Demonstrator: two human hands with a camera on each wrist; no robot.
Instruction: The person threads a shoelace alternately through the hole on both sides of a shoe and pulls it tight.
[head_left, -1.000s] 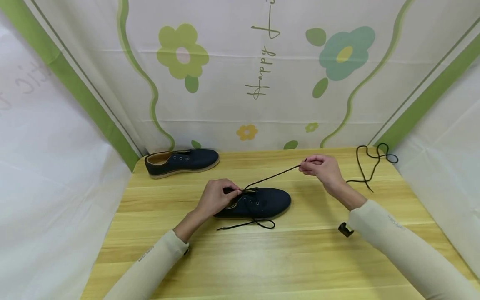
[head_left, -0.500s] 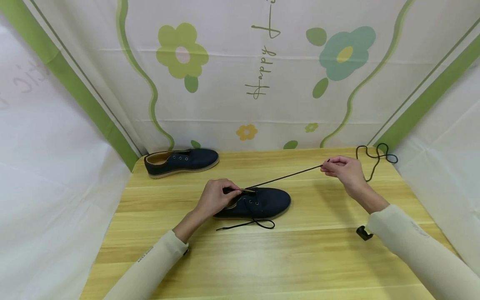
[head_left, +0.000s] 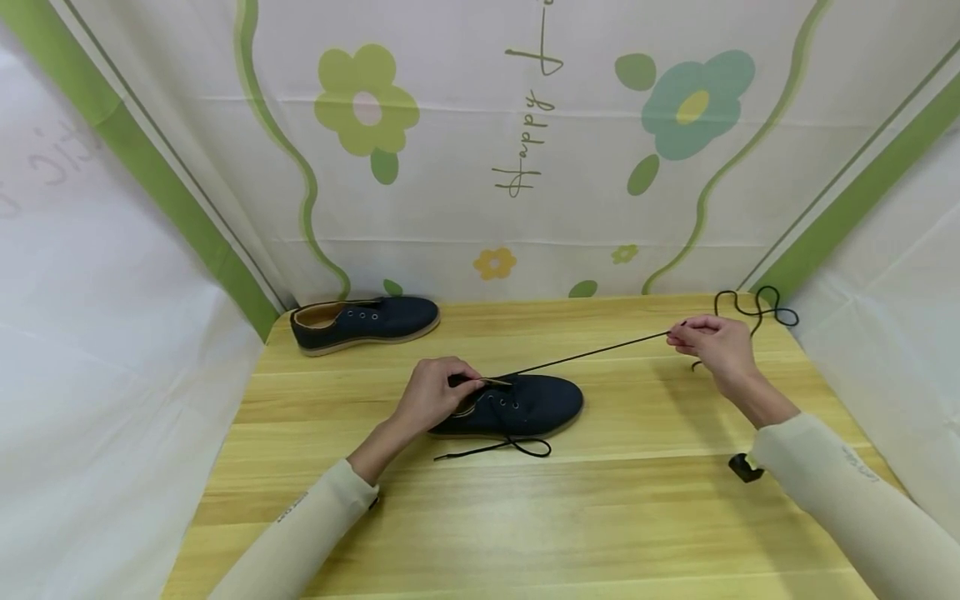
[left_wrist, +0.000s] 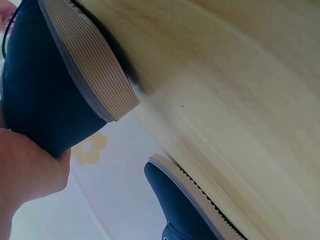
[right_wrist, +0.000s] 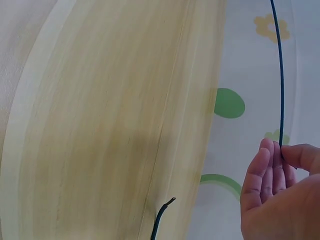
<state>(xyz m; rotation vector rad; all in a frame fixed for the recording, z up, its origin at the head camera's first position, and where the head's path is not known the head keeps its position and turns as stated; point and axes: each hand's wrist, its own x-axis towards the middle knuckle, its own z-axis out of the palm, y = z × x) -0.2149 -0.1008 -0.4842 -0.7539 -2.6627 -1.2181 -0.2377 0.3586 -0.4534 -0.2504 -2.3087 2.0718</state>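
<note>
A white fabric backdrop (head_left: 450, 217) faced me, printed with a lime-green flower (head_left: 367, 108), a teal flower (head_left: 697, 104), a small orange flower (head_left: 495, 263) and sideways "Happy" lettering (head_left: 522, 143). Green borders (head_left: 162, 187) edged my white side curtains (head_left: 97, 350); pale light glinted off my wood-grain worktop (head_left: 510, 525).

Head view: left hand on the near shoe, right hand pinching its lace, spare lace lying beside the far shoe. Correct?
Spare lace is misplaced: the head view shows it at the far right corner of the table. Left hand on the near shoe, right hand pinching its lace: both correct.
</note>
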